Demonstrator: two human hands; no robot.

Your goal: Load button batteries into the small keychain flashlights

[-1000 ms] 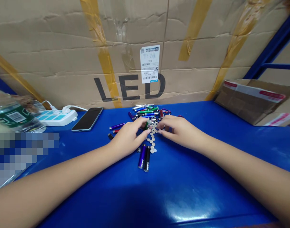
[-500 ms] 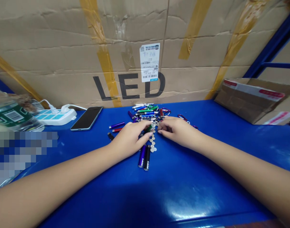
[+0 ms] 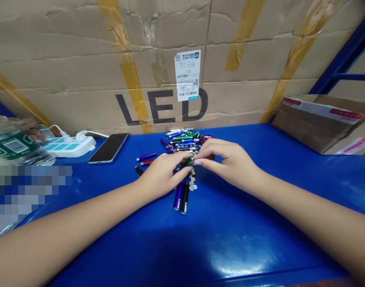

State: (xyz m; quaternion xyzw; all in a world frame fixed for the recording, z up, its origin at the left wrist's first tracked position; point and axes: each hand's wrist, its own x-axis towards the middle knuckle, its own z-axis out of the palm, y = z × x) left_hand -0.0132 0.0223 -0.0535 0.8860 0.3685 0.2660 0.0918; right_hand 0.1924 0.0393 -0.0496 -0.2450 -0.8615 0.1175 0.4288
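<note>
On the blue table [image 3: 236, 239], my left hand [image 3: 163, 173] grips a small green torch tube [image 3: 188, 161] between thumb and fingers. My right hand [image 3: 227, 159] is raised just off the table, its fingertips pinched together at the open end of that tube; what they hold is too small to make out. Below the hands lies a trail of silver button cells [image 3: 192, 181]. A purple tube [image 3: 178, 196] and a black tube [image 3: 185, 198] lie side by side in front of my left hand. A heap of coloured mini torches [image 3: 185, 140] sits behind the hands.
A large cardboard box marked LED [image 3: 161, 107] walls off the back. A phone [image 3: 108, 148] and a white power strip [image 3: 69, 145] lie at the left, with a water bottle [image 3: 12, 145] further left. A smaller carton [image 3: 320, 119] sits at the right.
My right hand has lifted off the button cells and come left, pinching at the end of the green tube. My left hand has stayed put with the tube.
</note>
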